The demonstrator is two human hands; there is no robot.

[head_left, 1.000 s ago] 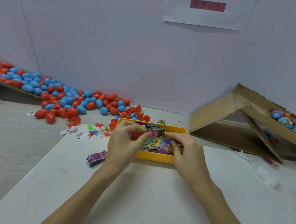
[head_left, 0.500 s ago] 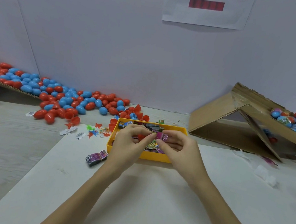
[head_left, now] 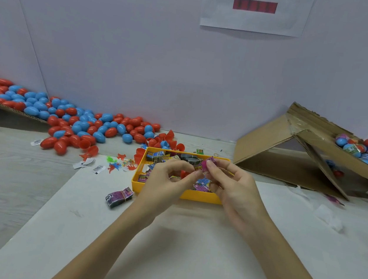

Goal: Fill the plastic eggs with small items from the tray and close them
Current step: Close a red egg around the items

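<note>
Table [head_left: 189,253] (yellow tray [head_left: 195,196], eggs [head_left: 84,126])

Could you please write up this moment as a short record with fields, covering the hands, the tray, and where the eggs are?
left hand: over the tray, fingertips at the pink packet
right hand: pinches the pink packet above the tray
tray: yellow, on the white sheet, holding many small packets
red egg half: partly hidden between the hands
loose eggs: red and blue pile at the far left, by the wall
wrapped eggs: on the cardboard ramp at the right
bundle: banded packets left of the tray
</note>
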